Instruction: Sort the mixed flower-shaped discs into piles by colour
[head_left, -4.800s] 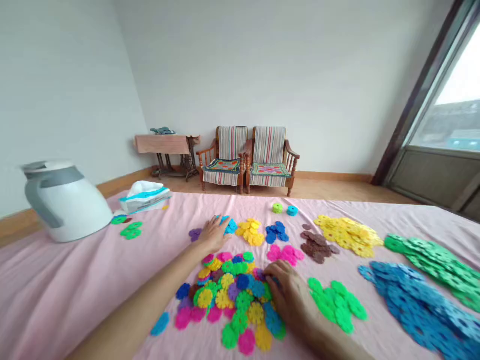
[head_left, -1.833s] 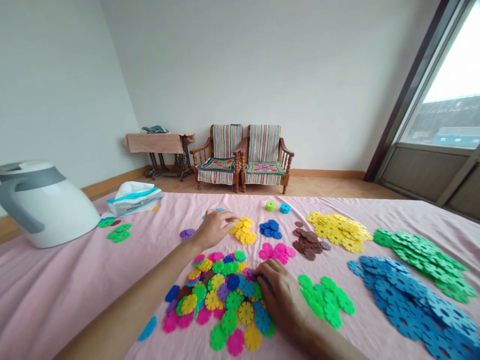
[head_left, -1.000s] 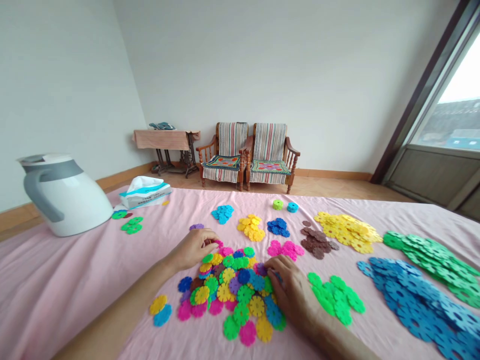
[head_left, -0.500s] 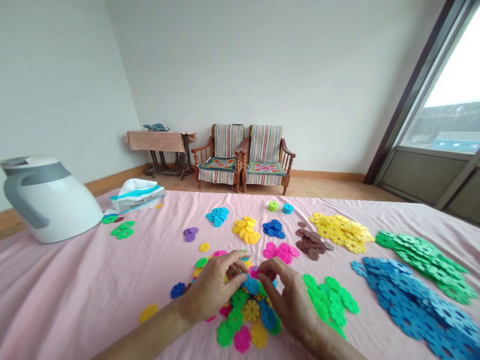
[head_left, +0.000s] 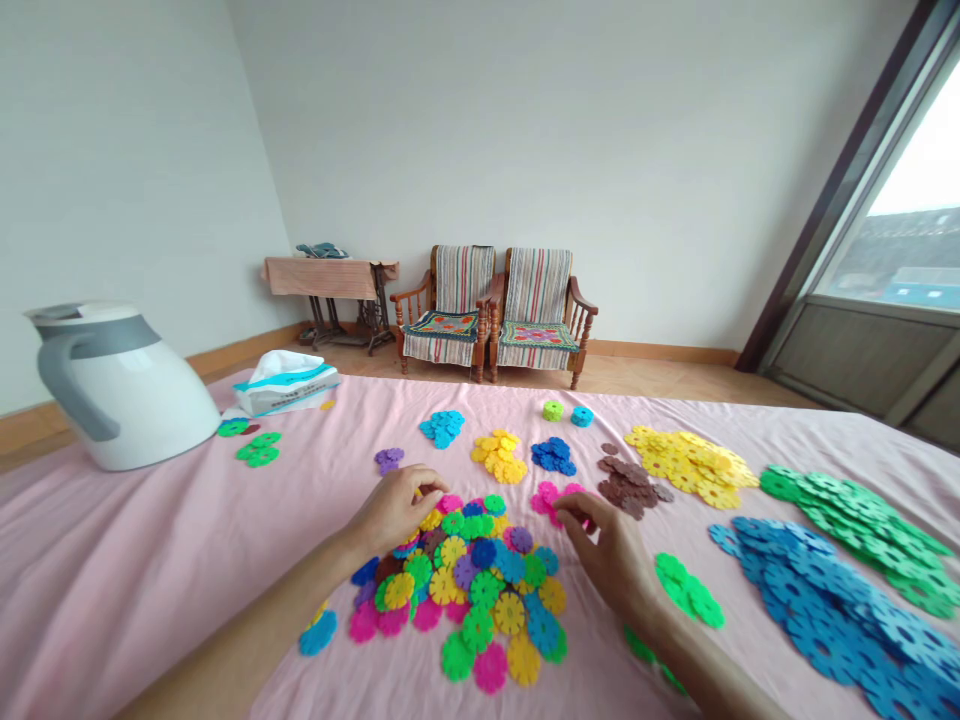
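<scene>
A mixed pile of flower-shaped plastic discs [head_left: 484, 590] in many colours lies in front of me. My left hand [head_left: 401, 508] is over the pile's far left edge, fingers curled; whatever lies within them is hidden. Just beyond it is a small purple disc heap [head_left: 388, 460]. At the pink disc heap [head_left: 549, 497], my right hand [head_left: 604, 545] has thumb and forefinger closed on a pink disc at the heap's near edge. Bright green discs [head_left: 688, 590] lie beside and partly under the right forearm.
Sorted heaps include yellow discs [head_left: 499, 458], dark blue discs [head_left: 553, 456], brown discs [head_left: 630, 485] and large blue discs [head_left: 817, 610]. A white jug [head_left: 142, 400] and a tissue box [head_left: 289, 388] stand at the left on the pink cloth [head_left: 225, 560].
My hands have moved apart from above the mixed pile: the left to its far left edge, the right to the pink heap. More of the pile now shows. The view has shifted slightly.
</scene>
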